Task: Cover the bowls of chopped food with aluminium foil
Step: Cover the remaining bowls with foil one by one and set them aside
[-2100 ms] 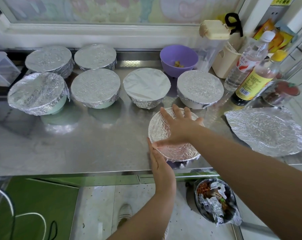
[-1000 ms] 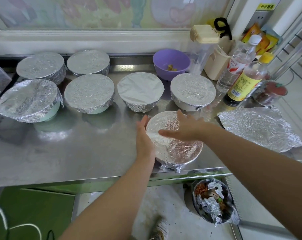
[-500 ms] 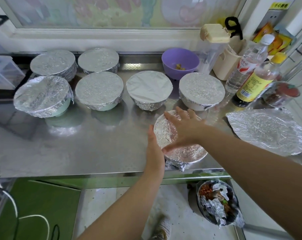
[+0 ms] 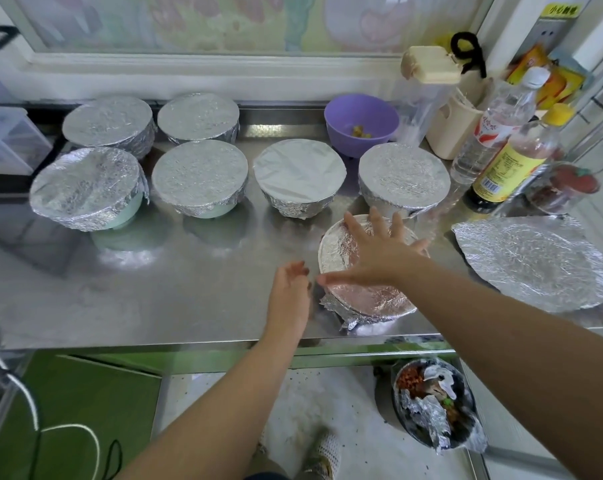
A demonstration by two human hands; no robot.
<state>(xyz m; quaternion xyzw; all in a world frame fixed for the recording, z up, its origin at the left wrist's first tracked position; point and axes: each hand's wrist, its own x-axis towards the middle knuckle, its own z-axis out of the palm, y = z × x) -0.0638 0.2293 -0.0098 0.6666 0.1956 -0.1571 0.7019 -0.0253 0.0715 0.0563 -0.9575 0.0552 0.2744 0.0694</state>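
Seven foil-covered bowls and one bare bowl stand on a steel counter (image 4: pixel 189 306) under a window, by my count from the remote feed. At far left is one clear plastic box (image 4: pixel 9 140). Two capped bowls form the back row: the back-left bowl (image 4: pixel 107 121) and the back-right bowl (image 4: pixel 198 116). In front of them runs a row of four. First is the pale green bowl (image 4: pixel 85 185), its foil cap sitting askew. The second bowl (image 4: pixel 199 174) comes next, then the third bowl (image 4: pixel 299 176) under smoother foil, and the fourth bowl (image 4: pixel 404 176).

The person's left hand (image 4: pixel 289 292) hangs just beside the near bowl (image 4: pixel 365 303), fingers loose and holding nothing. Blur keeps me from telling whether it touches the foil. The near bowl, the seventh, sits close to the counter's front edge, before the fourth bowl, with crumpled foil jutting out around its base. The right hand (image 4: pixel 376 251) lies flat on its foil top, fingers straight and spread, the thumb at the left rim.

Behind, between the third and fourth bowls, the purple bowl (image 4: pixel 361 123) stands uncovered with a few yellowish bits inside. Farther right I see one clear jug (image 4: pixel 428 91) with a cream lid. Beside it stand one cream container (image 4: pixel 449 133) and two bottles, a clear bottle (image 4: pixel 494 133) and a yellow-capped bottle (image 4: pixel 511 168). One red-lidded jar (image 4: pixel 563 188) stands at the far right. One loose foil sheet (image 4: pixel 535 261) lies flat on the counter, apart from the near bowl. On the floor below, one dark bin (image 4: pixel 435 407) holds foil scraps and food waste.
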